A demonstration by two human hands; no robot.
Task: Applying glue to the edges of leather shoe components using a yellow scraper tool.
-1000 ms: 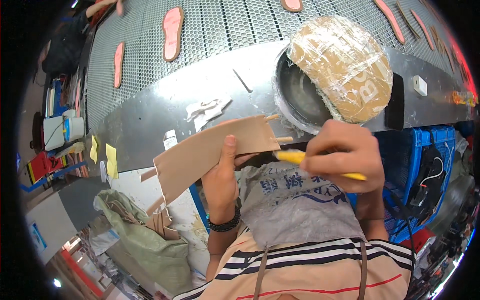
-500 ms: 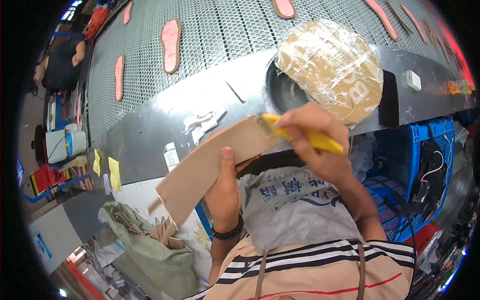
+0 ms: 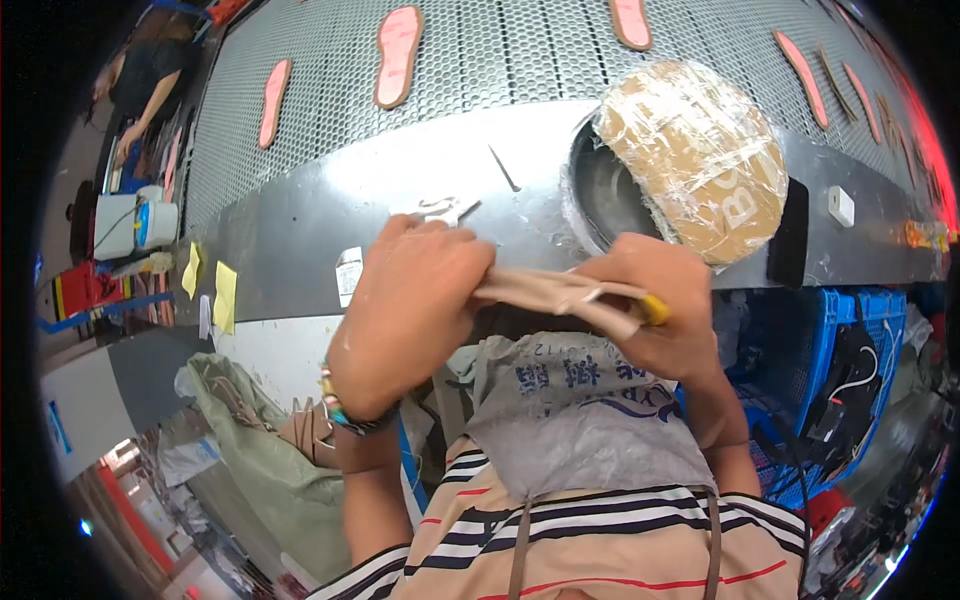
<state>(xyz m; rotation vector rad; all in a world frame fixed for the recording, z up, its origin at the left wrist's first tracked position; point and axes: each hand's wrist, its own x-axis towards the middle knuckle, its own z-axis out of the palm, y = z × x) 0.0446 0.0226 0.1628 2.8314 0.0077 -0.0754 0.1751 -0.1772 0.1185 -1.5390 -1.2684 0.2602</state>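
Observation:
A tan, leather-like strip (image 3: 545, 288) is stretched between my two hands, bunched and folded along its length. My left hand (image 3: 415, 300) is closed around one end, its back turned up and its fingertips hidden. My right hand (image 3: 660, 290) grips the other end. A yellow-handled tool (image 3: 655, 308) is also in that hand; only a short yellow part shows. Just beyond the right hand stands a dark round bowl (image 3: 590, 190), partly covered by a plastic-wrapped cardboard disc (image 3: 700, 160). Crumpled white paper (image 3: 445, 210) lies behind my left hand.
Pink insoles (image 3: 398, 60) lie spread over the perforated metal surface (image 3: 480, 60). A black phone-like slab (image 3: 790, 235) and white adapter (image 3: 841, 205) are at the right. Below are a blue crate (image 3: 825, 350) and a green sack (image 3: 265, 470). A person (image 3: 150, 90) is at far left.
The strip has gone from flat and spread out to bunched between both hands. My left hand has turned over and moved up; my right hand now grips the strip along with the yellow-handled tool.

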